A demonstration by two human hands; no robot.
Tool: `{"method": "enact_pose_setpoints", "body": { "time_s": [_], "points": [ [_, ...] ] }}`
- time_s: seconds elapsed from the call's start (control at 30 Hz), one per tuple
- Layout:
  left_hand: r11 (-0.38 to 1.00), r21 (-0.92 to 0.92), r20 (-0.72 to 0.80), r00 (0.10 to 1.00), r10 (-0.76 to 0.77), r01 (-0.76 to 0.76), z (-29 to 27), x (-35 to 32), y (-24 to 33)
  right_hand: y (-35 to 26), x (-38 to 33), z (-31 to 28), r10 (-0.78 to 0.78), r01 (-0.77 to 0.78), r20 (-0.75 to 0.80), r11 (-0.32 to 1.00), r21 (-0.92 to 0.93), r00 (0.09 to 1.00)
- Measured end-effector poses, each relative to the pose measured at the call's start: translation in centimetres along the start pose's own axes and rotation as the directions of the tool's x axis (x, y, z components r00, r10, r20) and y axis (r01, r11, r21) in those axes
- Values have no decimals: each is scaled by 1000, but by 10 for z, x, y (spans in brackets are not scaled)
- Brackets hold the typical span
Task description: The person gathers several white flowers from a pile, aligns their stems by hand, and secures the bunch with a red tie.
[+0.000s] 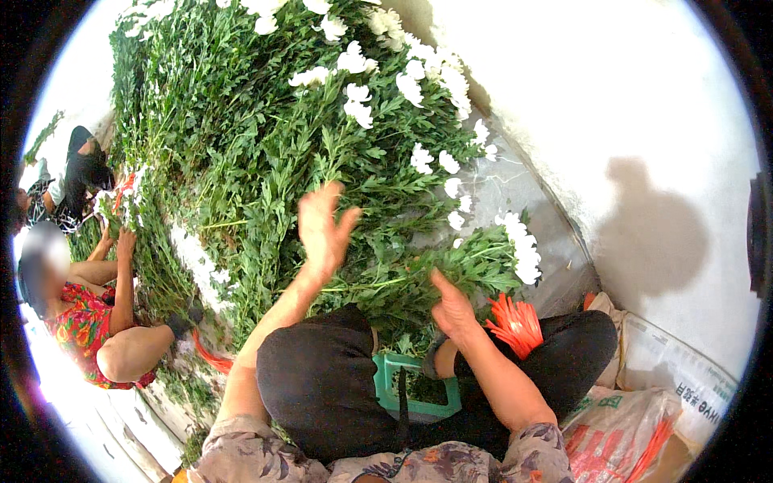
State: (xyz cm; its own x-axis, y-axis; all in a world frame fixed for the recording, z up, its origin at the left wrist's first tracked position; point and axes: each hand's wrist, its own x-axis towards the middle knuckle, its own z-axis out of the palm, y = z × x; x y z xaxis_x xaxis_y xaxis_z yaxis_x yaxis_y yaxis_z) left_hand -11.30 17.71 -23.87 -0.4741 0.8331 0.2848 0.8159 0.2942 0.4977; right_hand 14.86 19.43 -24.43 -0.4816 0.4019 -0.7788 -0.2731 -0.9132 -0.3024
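Observation:
A bunch of white chrysanthemums point(489, 259) lies across in front of my knees, blooms to the right and leafy stems to the left. Around its stems, just below the flower heads, my right hand point(453, 307) is closed, thumb on top. My left hand point(324, 232) is raised over the leaves with its fingers apart, slightly blurred, holding nothing. Beyond both hands spreads a big heap of cut chrysanthemums point(241, 113), with white blooms mostly along its right and far edges. A bundle of orange-red plastic strips point(516, 324) rests on my right leg.
Between my legs is a green plastic frame point(415, 406). A plastic sack point(616, 431) and a printed box point(684, 362) stand at the lower right, beside a white wall point(660, 105). To the left, a co-worker in a red floral top point(80, 326) handles stems; another person point(87, 173) sits farther back.

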Motion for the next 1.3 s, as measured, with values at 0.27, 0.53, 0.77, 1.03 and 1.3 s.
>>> {"method": "enact_pose_setpoints", "body": {
  "time_s": [0.27,0.53,0.77,1.03,1.3],
  "points": [
    [820,-415,438,876,-200,394,11,-38,-22,21,27,-47,-110,134,89,925,-356,990],
    [710,-428,591,767,-249,560,3,-59,-5,12,16,-27,-36,18,-70,969,-246,997],
    [982,125,-183,976,-115,139,-6,35,-41,10,15,-29,-32,19,-115,993,-113,993],
    [955,-104,6,960,-279,278,-32,27,-113,11,12,-16,-55,49,-69,995,-90,996],
    [557,-567,339,788,-513,607,-59,10,-84,11,10,-16,-40,39,-15,996,-75,999]
  ]
}}
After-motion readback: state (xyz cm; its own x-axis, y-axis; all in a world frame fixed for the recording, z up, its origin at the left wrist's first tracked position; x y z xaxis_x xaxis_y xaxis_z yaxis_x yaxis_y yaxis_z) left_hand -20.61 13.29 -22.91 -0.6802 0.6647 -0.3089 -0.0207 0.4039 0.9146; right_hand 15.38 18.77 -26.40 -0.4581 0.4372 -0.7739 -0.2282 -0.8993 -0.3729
